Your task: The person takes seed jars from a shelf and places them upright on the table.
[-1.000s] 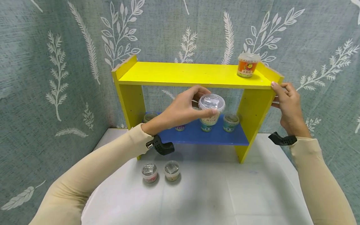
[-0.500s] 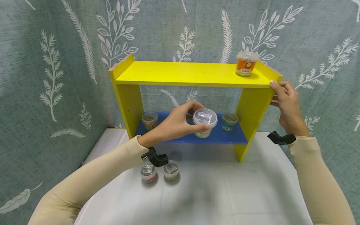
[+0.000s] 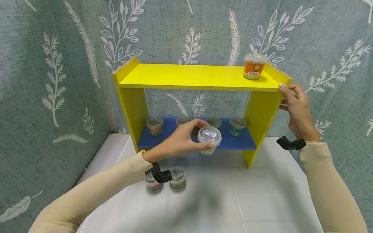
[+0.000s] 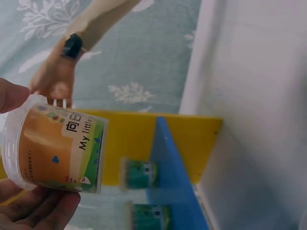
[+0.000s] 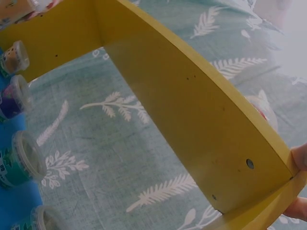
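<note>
My left hand [image 3: 186, 139] grips a lidded plastic cup [image 3: 209, 137] by its sides, thumb in front. The cup is held in front of the blue lower shelf, overlapping its front edge in the head view. In the left wrist view the cup [image 4: 62, 148] shows an orange, cream and green printed label under a clear lid. My right hand [image 3: 298, 108] holds the upper right corner of the yellow shelf unit [image 3: 189, 76], thumb on the front edge and fingers around the outer side. In the right wrist view its thumb [image 5: 300, 155] lies at the yellow corner.
Several lidded cups stand in a row on the blue shelf board [image 3: 172, 142], one teal cup [image 3: 237, 127] at its right. An orange-labelled cup [image 3: 253, 68] stands on top at the right. Two cups, one partly behind my left wrist strap, stand on the white table [image 3: 215, 200].
My left hand has lowered the cup from just under the yellow top board to the blue board's front edge, slightly leftward. The right hand stays on the corner.
</note>
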Available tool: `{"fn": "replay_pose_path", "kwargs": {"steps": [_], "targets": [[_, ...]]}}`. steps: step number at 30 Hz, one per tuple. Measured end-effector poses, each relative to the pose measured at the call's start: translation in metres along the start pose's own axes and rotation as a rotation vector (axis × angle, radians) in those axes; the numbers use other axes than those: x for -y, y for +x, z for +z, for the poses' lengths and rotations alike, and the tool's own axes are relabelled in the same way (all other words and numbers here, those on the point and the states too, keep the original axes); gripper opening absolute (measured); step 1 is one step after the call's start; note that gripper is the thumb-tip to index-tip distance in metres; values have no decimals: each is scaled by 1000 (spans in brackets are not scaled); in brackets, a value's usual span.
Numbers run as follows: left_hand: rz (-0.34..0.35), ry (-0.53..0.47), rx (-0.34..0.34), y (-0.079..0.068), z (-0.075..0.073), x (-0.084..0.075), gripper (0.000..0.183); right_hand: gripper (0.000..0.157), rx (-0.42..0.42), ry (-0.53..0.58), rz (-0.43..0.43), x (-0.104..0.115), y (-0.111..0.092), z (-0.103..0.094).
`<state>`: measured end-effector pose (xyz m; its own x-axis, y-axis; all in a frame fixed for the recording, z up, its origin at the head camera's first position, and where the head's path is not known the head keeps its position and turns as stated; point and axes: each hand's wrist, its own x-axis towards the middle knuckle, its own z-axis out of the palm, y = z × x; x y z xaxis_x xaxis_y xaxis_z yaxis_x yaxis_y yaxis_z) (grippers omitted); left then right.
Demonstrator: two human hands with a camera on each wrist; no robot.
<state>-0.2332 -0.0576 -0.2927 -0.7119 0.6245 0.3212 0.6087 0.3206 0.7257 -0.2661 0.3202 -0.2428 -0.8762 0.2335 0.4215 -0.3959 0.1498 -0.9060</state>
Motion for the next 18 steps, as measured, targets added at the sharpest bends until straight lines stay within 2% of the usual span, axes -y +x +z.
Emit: {"fn": "replay_pose_path", "kwargs": {"steps": [9,18], "targets": [[-25,27,4,-11,8,14,61,32,5,24,-12,1,-1,-1],[-56,-4,41,-21,18,31,59,31,2,34,-10,1,-1,0]]}}
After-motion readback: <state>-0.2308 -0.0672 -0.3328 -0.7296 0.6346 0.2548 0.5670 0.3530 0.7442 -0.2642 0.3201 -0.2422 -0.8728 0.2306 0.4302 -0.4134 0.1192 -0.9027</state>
